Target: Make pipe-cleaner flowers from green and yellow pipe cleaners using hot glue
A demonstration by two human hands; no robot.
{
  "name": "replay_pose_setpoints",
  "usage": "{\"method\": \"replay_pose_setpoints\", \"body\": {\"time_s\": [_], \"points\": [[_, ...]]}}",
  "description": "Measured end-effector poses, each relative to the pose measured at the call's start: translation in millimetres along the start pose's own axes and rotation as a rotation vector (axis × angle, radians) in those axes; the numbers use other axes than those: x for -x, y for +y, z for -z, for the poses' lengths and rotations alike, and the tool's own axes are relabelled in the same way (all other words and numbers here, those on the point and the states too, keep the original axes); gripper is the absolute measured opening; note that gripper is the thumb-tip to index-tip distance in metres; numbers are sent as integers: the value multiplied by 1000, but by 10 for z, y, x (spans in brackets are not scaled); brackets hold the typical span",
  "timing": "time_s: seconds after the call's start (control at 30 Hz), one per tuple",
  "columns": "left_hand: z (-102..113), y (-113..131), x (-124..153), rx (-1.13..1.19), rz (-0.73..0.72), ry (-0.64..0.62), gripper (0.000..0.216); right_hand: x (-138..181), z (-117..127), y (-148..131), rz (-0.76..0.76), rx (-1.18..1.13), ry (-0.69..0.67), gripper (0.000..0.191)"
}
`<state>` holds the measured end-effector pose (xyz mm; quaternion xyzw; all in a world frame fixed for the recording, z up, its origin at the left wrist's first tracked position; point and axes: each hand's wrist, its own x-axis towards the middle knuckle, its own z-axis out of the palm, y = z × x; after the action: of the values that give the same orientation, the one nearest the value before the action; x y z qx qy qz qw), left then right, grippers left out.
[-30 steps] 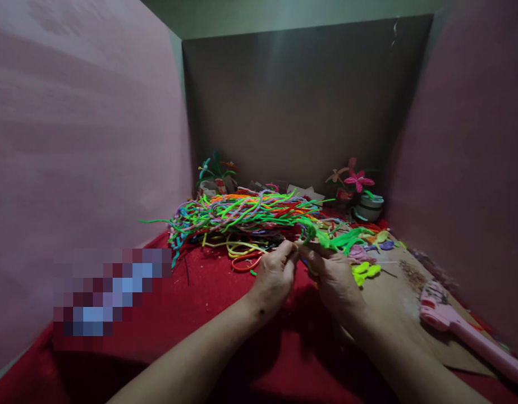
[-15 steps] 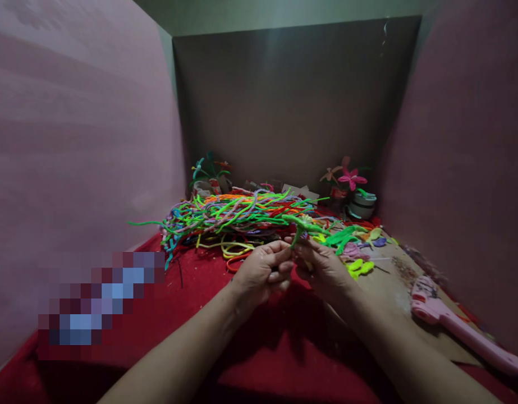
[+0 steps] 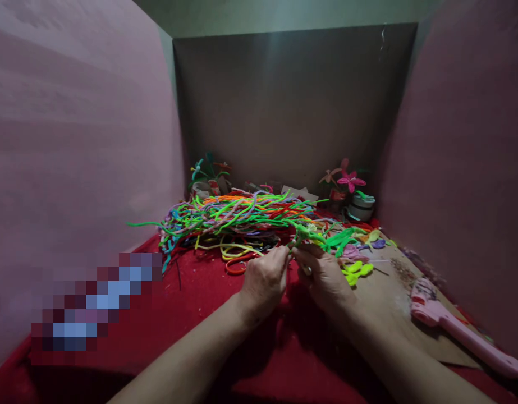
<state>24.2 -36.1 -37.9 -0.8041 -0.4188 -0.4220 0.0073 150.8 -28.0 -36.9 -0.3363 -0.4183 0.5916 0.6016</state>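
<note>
Between my hands, over the red cloth (image 3: pixel 208 314), is a green pipe-cleaner flower (image 3: pixel 303 233) with a pale centre. My left hand (image 3: pixel 265 278) is closed, its fingers pinching the lower stem. My right hand (image 3: pixel 324 275) pinches the stem just beside it, under the flower head; the fingertips of both hands nearly touch. Part of the stem is hidden by the fingers. Beyond my hands lies a big heap of coloured pipe cleaners (image 3: pixel 237 213). Bent green pieces (image 3: pixel 347 240) and a yellow looped piece (image 3: pixel 357 273) lie close to my right hand.
A pink glue gun (image 3: pixel 464 331) rests on a cardboard sheet (image 3: pixel 393 308) at the right. Finished-looking flowers (image 3: pixel 350 180) stand at the back beside a grey pot (image 3: pixel 362 207). Pink walls (image 3: pixel 82 140) close in both sides. A blurred-out patch (image 3: pixel 99 308) covers something at the left.
My left hand has turned over, its back now facing up, with the fingers curled tighter on the stem. The flower head has dipped slightly.
</note>
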Motion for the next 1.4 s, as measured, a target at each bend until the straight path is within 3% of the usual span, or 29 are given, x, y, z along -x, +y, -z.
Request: {"method": "replay_pose_setpoints", "body": {"time_s": [0.1, 0.4, 0.53, 0.67, 0.77, 0.83, 0.97, 1.07, 1.27, 1.4], "points": [[37, 10, -25, 155, 97, 8, 19, 8, 6, 16, 24, 16, -12, 14], [132, 73, -125, 1090, 655, -162, 20, -19, 51, -6, 55, 37, -129, 12], [167, 36, -130, 1330, 723, -287, 19, -51, 73, -15, -53, -62, -149, 12], [203, 18, -132, 1462, 719, -412, 17, -74, 85, -24, -157, -156, -249, 26], [210, 49, -134, 1369, 699, -417, 18, -64, 53, -34, -146, -178, -230, 23], [191, 77, -126, 1128, 616, -351, 22, -50, 17, -45, -127, -174, -149, 20], [97, 81, -72, 403, 208, -89, 15, -27, -34, -59, -94, -165, -30, 17], [29, 37, -22, 83, 22, -11, 14, -14, -45, -44, -92, -171, 13, 17], [-14, -40, 25, -173, -64, 17, 19, 9, -66, 23, -78, -190, 42, 19], [-6, -52, 19, -160, -77, -19, 24, 10, -56, 70, -39, -155, 34, 23]]}}
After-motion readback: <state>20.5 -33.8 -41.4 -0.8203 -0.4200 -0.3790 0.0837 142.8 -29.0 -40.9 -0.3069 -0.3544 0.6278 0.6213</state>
